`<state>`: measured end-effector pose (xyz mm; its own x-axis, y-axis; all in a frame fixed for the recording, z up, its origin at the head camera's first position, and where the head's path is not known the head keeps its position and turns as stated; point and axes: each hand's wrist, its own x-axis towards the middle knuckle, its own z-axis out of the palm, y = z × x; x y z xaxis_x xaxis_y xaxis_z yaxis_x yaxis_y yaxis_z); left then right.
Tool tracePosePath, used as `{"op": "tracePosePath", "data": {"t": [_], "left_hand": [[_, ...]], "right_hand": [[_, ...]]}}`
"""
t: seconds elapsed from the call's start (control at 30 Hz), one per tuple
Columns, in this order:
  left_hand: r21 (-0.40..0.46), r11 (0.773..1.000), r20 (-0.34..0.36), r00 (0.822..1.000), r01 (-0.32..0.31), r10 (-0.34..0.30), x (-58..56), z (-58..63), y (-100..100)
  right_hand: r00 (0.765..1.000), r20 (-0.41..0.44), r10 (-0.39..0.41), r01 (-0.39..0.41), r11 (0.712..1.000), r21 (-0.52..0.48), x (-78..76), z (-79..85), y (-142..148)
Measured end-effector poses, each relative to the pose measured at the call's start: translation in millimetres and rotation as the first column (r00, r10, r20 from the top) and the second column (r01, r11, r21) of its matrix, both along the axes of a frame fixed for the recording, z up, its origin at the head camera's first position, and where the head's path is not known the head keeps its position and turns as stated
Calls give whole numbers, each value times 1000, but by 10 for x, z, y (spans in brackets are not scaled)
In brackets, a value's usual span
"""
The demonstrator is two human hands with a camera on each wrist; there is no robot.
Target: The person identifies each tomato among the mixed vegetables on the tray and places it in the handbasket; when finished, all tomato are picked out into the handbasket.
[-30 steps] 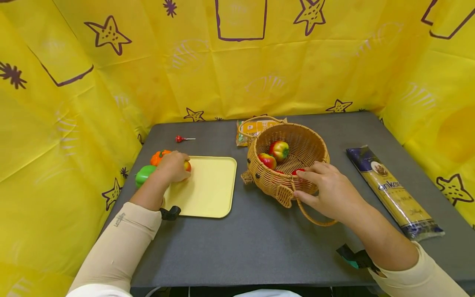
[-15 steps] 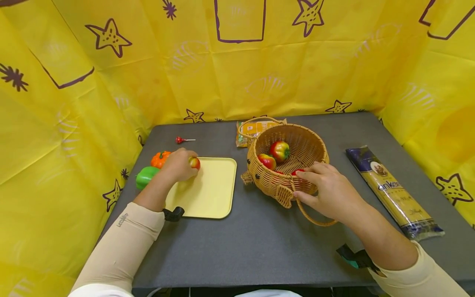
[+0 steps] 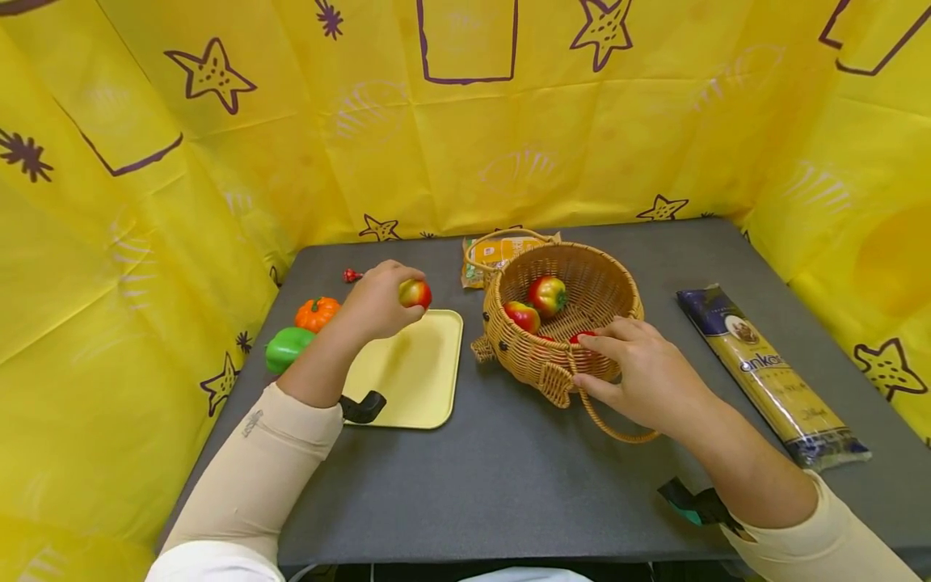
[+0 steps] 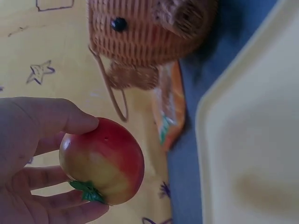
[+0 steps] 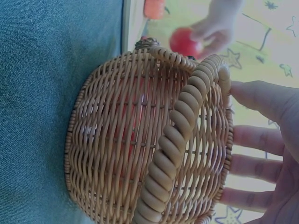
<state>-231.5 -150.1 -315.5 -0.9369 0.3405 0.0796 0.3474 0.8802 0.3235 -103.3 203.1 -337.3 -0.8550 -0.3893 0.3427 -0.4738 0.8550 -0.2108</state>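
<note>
My left hand [image 3: 381, 303] holds a red-and-yellow fruit [image 4: 107, 161] with a green leafy tuft, raised over the far edge of the pale yellow tray [image 3: 407, 384]. In the left wrist view the thumb lies on one side of the fruit and fingers lie on the other. My right hand [image 3: 643, 368] grips the near rim of an animal-shaped wicker basket [image 3: 524, 352], thumb outside by the rope-like handle [image 5: 175, 130], fingers over the inner side. Inside the basket lie a red-and-yellow fruit [image 3: 522, 316], another with a green stem [image 3: 547, 296], and red items partly hidden by the near wall.
An orange toy pumpkin [image 3: 317, 314] and a green pepper [image 3: 287, 349] sit left of the tray. A red lollipop [image 3: 352, 276] lies behind, partly covered by the left hand. An orange packet [image 3: 480, 259] is behind the basket; a long pasta pack [image 3: 767, 372] lies right.
My left hand has lifted the fruit up from the tray's left side and carried it rightward and away from me. The right hand and the basket have stayed put.
</note>
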Motion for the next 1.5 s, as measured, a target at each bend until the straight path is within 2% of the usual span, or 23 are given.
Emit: {"op": "tracePosePath", "data": {"t": [0.27,0.47,0.63,0.73,1.0,1.2,1.33,1.5], "left_hand": [[67,995,-78,995,74,-68,113,263,368],[130,978,-148,979,161,-142,183,348,671],[137,963,-190,960,233,-206,227,355,905],[116,956,-185,951,270,-246,235,330,1039],[10,946,-65,944,325,-323,203,182,1333],[-24,940,-25,939,342,-342,178,93,1398],[-18,948,-44,947,318,-319,195,101,1341],[9,954,-92,950,301,-299,253,153,1176]], "right_hand": [[1000,20,-7,7,1000,0,0,5,-29],[1000,22,-14,13,1000,6,-4,6,-39],[1000,8,-7,7,1000,5,-11,6,-50],[1000,12,-8,8,1000,6,-11,1,-59],[1000,15,-9,9,1000,3,6,5,-75],[999,33,-11,11,1000,-6,19,11,-106],[1000,22,-2,2,1000,-12,18,10,-114],[1000,-12,14,-14,1000,-21,25,-12,-84]]}}
